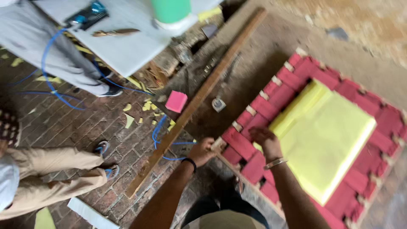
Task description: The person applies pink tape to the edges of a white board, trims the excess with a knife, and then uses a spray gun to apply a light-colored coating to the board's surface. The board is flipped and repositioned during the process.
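Looking down from the head camera: both bare forearms reach onto a frame of red blocks (254, 110) laid as a border around a big yellow-green slab (328, 142) on a dusty cement surface.

Left hand (202, 151), black band at the wrist, is curled shut with fingers pinched on a small pale wooden spacer (218, 143) at the near corner of the red border. Right hand (263, 141), metal bangle at the wrist, lies palm down with fingers bent on the red blocks just beside the slab's near edge; grip not clear — cannot tell whether it holds anything.

More pale spacers sit between the red blocks along the outer rim.

Long wooden batten (199, 99) runs diagonally just left of the frame, its lower end on the brick floor (76, 127). Pink sponge block (176, 101) near the batten. Blue cable (51, 85) loops over the bricks, with yellow scraps scattered there. Two other people at left: one in grey trousers (38, 38), one in tan trousers (51, 174) with sandals. White board (127, 42) at top carries a green cylinder (171, 10).
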